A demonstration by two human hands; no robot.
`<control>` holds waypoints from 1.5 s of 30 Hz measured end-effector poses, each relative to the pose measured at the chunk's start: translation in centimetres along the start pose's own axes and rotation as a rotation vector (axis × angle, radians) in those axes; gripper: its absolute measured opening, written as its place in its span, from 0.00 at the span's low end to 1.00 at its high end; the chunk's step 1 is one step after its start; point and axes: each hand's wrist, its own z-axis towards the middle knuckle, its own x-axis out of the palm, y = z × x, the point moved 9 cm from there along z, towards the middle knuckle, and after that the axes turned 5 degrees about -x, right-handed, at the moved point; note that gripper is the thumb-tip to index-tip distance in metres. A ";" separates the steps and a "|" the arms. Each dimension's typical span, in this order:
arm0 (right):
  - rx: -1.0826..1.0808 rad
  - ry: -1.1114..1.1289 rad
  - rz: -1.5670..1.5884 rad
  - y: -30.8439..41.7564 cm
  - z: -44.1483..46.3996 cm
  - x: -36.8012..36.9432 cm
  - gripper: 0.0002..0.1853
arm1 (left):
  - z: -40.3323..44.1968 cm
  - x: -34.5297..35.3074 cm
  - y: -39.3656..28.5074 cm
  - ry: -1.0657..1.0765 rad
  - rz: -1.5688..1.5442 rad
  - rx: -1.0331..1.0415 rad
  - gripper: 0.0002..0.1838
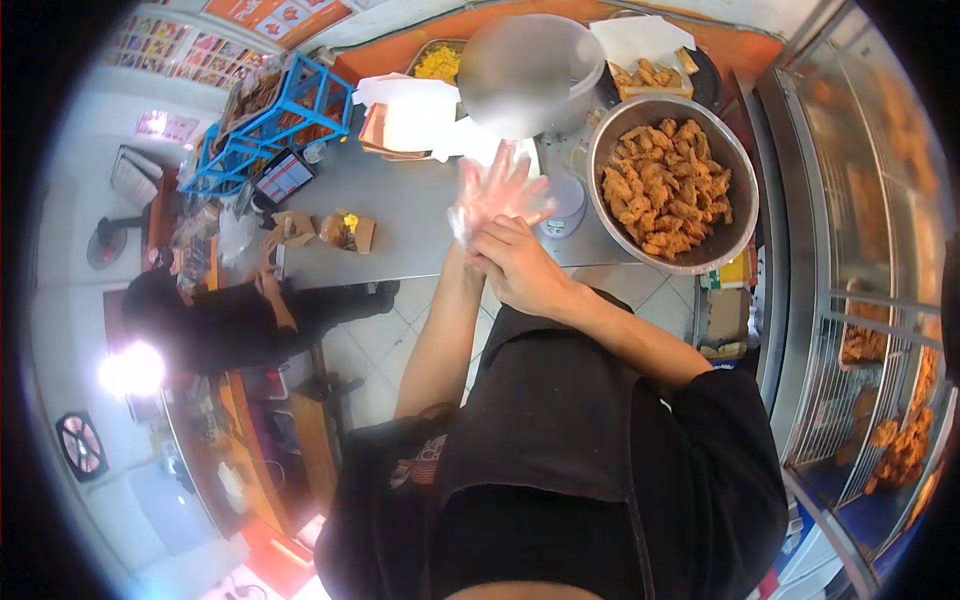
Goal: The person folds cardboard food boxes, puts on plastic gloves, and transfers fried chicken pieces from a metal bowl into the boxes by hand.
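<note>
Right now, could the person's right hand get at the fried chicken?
Probably yes: the metal bowl of fried chicken stands uncovered to the right, apparently unblocked, though the right hand is busy at the left hand's plastic glove.

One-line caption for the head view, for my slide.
The bare right hand touches the clear glove on the left hand; at right, a bowl of fried chicken.

Pale tiled floor [378, 345], grey metal counter [405, 235], whitish wall [70, 255], bright light [131, 370] at left.
</note>
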 end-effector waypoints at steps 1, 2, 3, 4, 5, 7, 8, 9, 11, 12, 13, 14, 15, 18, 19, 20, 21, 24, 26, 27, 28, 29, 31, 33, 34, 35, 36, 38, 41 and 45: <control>0.032 0.004 0.027 -0.4 -0.3 0.0 0.06 | 0.3 0.7 0.2 0.110 -0.147 -0.040 0.36; 0.070 0.006 0.052 -0.8 -0.5 0.0 0.06 | 0.6 0.3 0.2 0.109 -0.148 -0.024 0.36; 0.070 0.016 0.056 -0.8 -0.6 0.1 0.06 | 1.0 0.1 0.0 0.117 -0.111 0.050 0.32; 0.056 0.015 0.064 -0.9 -0.6 0.0 0.06 | 1.4 -0.1 -0.2 0.127 -0.077 0.116 0.28; 0.048 0.010 0.066 -0.9 -0.8 -0.3 0.06 | 1.9 -0.4 -0.1 0.128 -0.090 0.111 0.28; 0.034 0.010 0.062 -0.5 -1.5 0.0 0.06 | 2.5 0.1 0.8 0.259 -0.132 0.039 0.21; 0.003 0.010 0.071 -0.2 -1.6 0.3 0.06 | 2.9 1.8 1.3 0.262 -0.149 0.023 0.21; 0.001 0.012 0.047 -0.3 -1.7 0.4 0.06 | 3.5 -0.1 1.7 -0.149 -0.012 0.029 0.21; 0.066 -0.011 0.029 -1.0 -2.1 0.5 0.06 | 3.2 -3.2 2.1 -0.502 0.135 -0.101 0.28; 0.113 -0.029 0.029 -1.6 -2.3 0.3 0.06 | 4.0 -3.9 2.9 -0.492 0.125 -0.123 0.28; 0.141 -0.063 -0.008 -1.5 -2.5 -0.3 0.05 | 4.8 -3.4 3.2 -0.472 0.325 -0.138 0.33; 0.153 -0.073 -0.024 -1.7 -2.9 -0.8 0.05 | 5.6 -2.9 3.2 -0.443 0.529 -0.149 0.38; 0.189 -0.121 -0.131 -2.2 -3.5 -1.9 0.04 | 6.4 -3.0 3.7 -0.534 0.766 -0.127 0.36; 0.462 -0.180 -0.262 -4.1 -6.4 -6.0 0.03 | 11.3 -0.3 6.5 -0.236 2.012 -0.132 0.38; 0.471 -0.276 -0.248 -4.3 -7.8 -7.6 0.04 | 12.4 0.4 8.5 -0.137 2.141 -0.181 0.38; 0.609 -0.300 -0.268 -4.5 -9.5 -8.9 0.05 | 13.5 1.2 10.4 -0.034 2.270 -0.227 0.38; 0.687 -0.304 -0.351 -4.2 -10.8 -10.0 0.05 | 14.5 0.6 12.5 0.059 2.512 -0.249 0.36; 0.800 -0.345 -0.393 -2.4 -13.6 -11.4 0.06 | 17.2 -6.4 16.5 0.123 2.772 -0.640 0.33; 0.900 -0.356 -0.430 -2.0 -15.0 -12.6 0.05 | 18.1 -6.4 16.6 0.184 2.808 -0.797 0.31; 0.912 -0.345 -0.416 -1.9 -15.5 -12.8 0.05 | 18.0 -6.5 16.3 0.131 2.703 -0.827 0.31; 0.960 -0.344 -0.410 -2.2 -16.1 -13.3 0.05 | 18.1 -6.0 15.7 0.076 2.607 -0.848 0.30; 1.000 -0.345 -0.404 -2.9 -16.6 -13.9 0.05 | 18.0 -4.0 14.7 0.008 2.568 -0.781 0.27; 0.974 -0.328 -0.379 -4.5 -16.6 -15.6 0.05 | 18.2 -4.6 14.4 0.073 2.540 -0.779 0.25; 0.974 -0.328 -0.359 -5.8 -16.8 -17.3 0.05 | 18.2 -4.2 14.2 0.183 2.426 -0.697 0.22; 0.920 -0.276 -0.389 -6.1 -16.0 -18.5 0.05 | 17.9 -4.0 13.8 0.191 2.420 -0.720 0.22; 0.863 -0.222 -0.420 -6.5 -15.2 -19.5 0.05 | 18.0 -3.5 13.2 0.143 2.378 -0.698 0.24; 0.876 -0.221 -0.410 -7.1 -15.2 -20.5 0.05 | 18.0 -3.4 12.7 0.091 2.333 -0.678 0.26; 0.843 -0.208 -0.401 -8.0 -14.8 -21.9 0.05 | 17.9 -4.8 12.6 0.025 2.293 -0.754 0.28; 0.912 -0.200 -0.346 -9.7 -15.0 -22.5 0.05 | 17.2 -7.0 11.5 -0.294 1.950 -0.821 0.29; 0.878 -0.151 -0.325 -10.7 -14.9 -21.7 0.05 | 16.9 -7.6 12.1 -0.399 1.931 -0.798 0.27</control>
